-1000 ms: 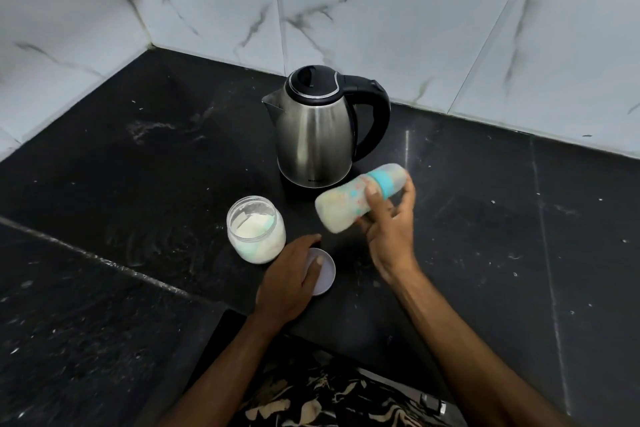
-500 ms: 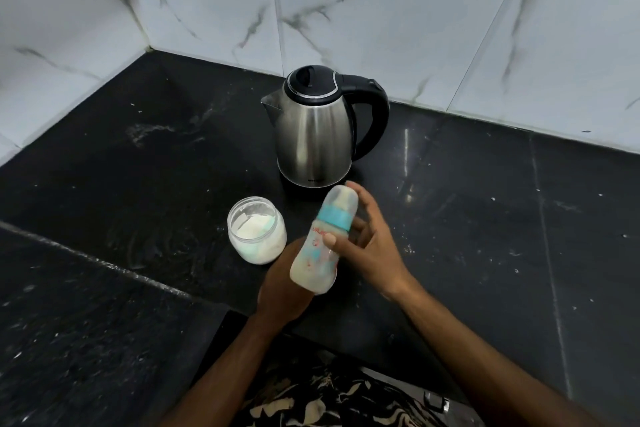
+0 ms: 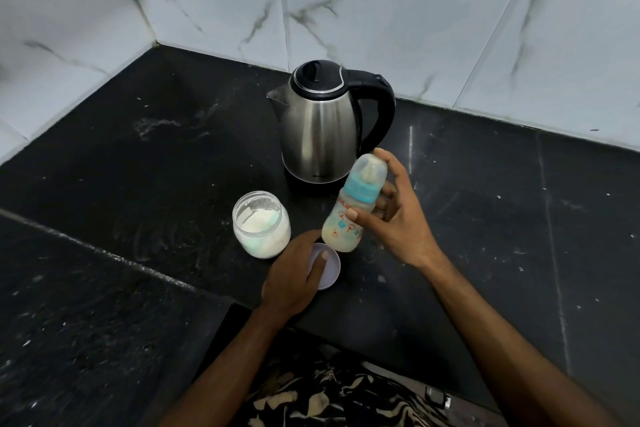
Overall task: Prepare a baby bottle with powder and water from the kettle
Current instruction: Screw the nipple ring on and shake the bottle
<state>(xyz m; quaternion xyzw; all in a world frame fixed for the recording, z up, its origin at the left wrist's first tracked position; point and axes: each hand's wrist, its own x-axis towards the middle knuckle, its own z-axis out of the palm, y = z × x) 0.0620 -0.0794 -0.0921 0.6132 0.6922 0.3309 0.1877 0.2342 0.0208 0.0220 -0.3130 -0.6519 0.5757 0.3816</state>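
The right hand (image 3: 398, 218) holds the baby bottle (image 3: 353, 208) just right of the frame's centre, thumb across the front of its body and fingers curled round behind its neck. The left hand (image 3: 294, 274) lies lower, at the centre, fingers loosely bent over a pale round lid (image 3: 327, 270) that rests flat on the black counter (image 3: 138, 166).

The bottle stands nearly upright, its top leaning slightly right. It has a clear cap over the teat, a teal collar and small printed figures on its body, which is filled with cloudy, cream-coloured liquid.

Left of the bottle stands an open powder jar (image 3: 261, 224), about half full of white powder. Behind both, above centre, is the steel kettle (image 3: 322, 128), its black handle to the right.

Half a second ago the bottle was tilted, hanging in front of the left hand; a second ago it lay almost sideways, higher up by the kettle's base.
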